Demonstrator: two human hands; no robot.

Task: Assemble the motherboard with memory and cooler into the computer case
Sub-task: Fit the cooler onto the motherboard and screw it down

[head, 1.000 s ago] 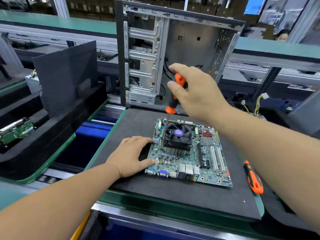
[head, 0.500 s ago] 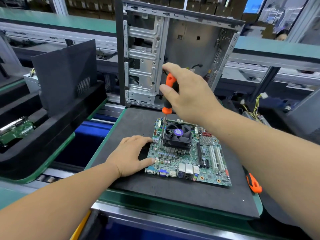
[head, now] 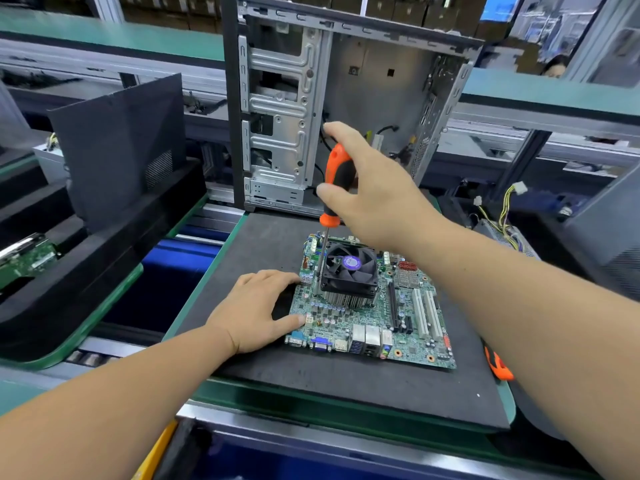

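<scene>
A large open computer case of bare grey metal stands upright at the far edge of a dark foam mat, its open side facing the viewer and its drive bays on the left. The mat covers a green-edged pallet on an assembly line. To the left, a black foam tray holds an upright dark side panel.

On the mat, in front of the case, a green motherboard lies flat with its port row facing the viewer. A black fan cooler sits on a finned heatsink near the board's far left part, and 2 white expansion slots run along its right side.

The right hand is above the board, fingers curled round the orange and black handle of a screwdriver; the shaft points down to the cooler's left edge.

The left hand rests flat on the mat, fingers relaxed, fingertips and thumb touching the board's left edge.

1 more orange tool lies at the mat's right edge, mostly hidden by the right forearm
</scene>
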